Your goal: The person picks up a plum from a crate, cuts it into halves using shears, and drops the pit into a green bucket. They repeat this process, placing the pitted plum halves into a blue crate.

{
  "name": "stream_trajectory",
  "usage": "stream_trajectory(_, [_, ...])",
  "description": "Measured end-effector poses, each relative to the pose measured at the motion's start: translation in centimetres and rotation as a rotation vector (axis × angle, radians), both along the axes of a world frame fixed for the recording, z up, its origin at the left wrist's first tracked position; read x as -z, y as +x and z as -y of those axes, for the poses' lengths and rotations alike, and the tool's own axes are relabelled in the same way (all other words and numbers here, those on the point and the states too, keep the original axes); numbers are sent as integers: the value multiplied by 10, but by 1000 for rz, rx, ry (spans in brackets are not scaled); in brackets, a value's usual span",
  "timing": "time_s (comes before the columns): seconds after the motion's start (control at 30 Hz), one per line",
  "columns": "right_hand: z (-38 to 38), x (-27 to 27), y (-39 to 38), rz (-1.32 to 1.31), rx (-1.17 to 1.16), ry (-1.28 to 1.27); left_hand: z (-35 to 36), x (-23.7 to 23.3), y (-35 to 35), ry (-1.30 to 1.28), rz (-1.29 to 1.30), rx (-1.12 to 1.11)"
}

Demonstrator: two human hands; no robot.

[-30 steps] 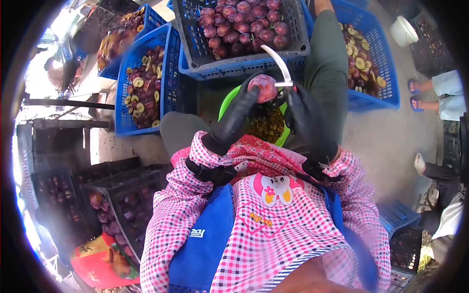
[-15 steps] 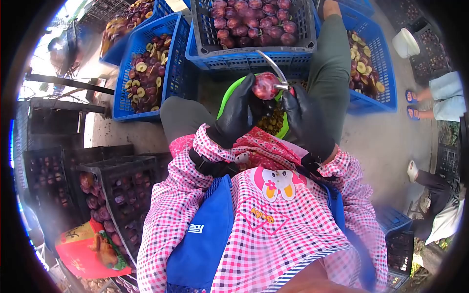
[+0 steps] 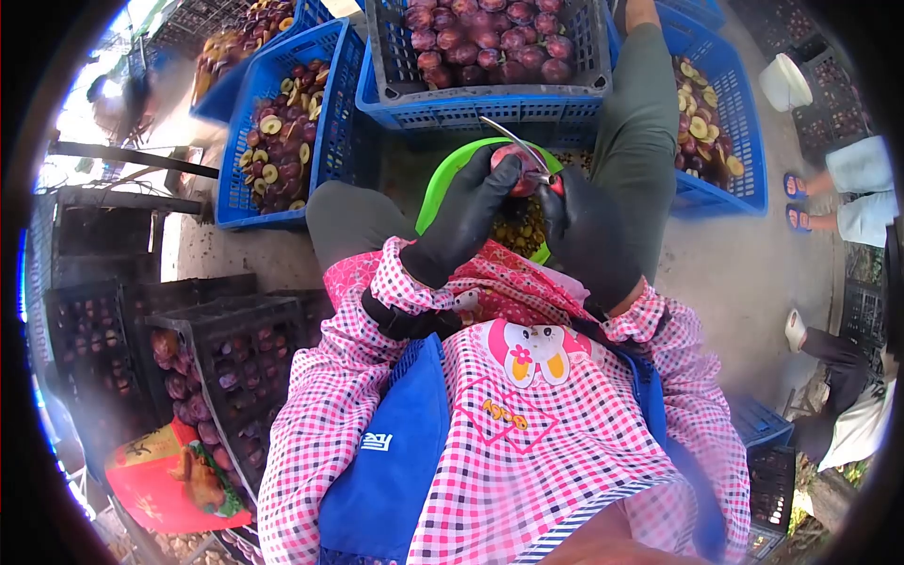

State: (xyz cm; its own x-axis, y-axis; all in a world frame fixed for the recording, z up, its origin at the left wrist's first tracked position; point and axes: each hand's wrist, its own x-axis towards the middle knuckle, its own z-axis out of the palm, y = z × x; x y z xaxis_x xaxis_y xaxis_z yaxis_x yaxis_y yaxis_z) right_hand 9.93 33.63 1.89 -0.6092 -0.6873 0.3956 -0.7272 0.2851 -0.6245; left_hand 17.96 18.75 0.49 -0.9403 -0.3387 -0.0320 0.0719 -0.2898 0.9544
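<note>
My left hand (image 3: 461,217), in a black glove, is closed around a red plum (image 3: 508,162). My right hand (image 3: 591,226), gloved the same way, grips a curved knife (image 3: 516,141) by its red handle, with the blade lying across the plum. How deep the blade has cut cannot be made out. Both hands are above a bright green basin (image 3: 435,193) between my knees, which holds brownish plum pits and scraps (image 3: 520,231). Just beyond, a black crate (image 3: 490,92) full of whole plums (image 3: 490,42) rests on a blue crate (image 3: 471,115).
Blue crates of cut plums stand at left (image 3: 325,141) and right (image 3: 749,141). Black crates (image 3: 235,320) of plums are stacked beside me on the left, near a red bag (image 3: 160,480). A white bucket (image 3: 783,83) and other people's legs (image 3: 862,188) are at right.
The plum has turned and sunk slightly between my hands, and my left fingers now wrap over it. The knife blade has swung to lie across the plum.
</note>
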Motion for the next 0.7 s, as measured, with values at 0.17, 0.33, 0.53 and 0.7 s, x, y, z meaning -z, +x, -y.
stream_trajectory(0.17, [4,0,5,-145,107,104,2,-9,-2,-106,23,52])
stream_trajectory(0.33, [1,0,-17,1516,-91,-282,22,-2,-9,-46,32,106])
stream_trajectory(0.53, [-2,-15,-4,96,-65,82,32,15,-13,-158,-48,-10])
stream_trajectory(0.7, [6,0,4,158,-50,53,28,10,-12,-196,-4,-42])
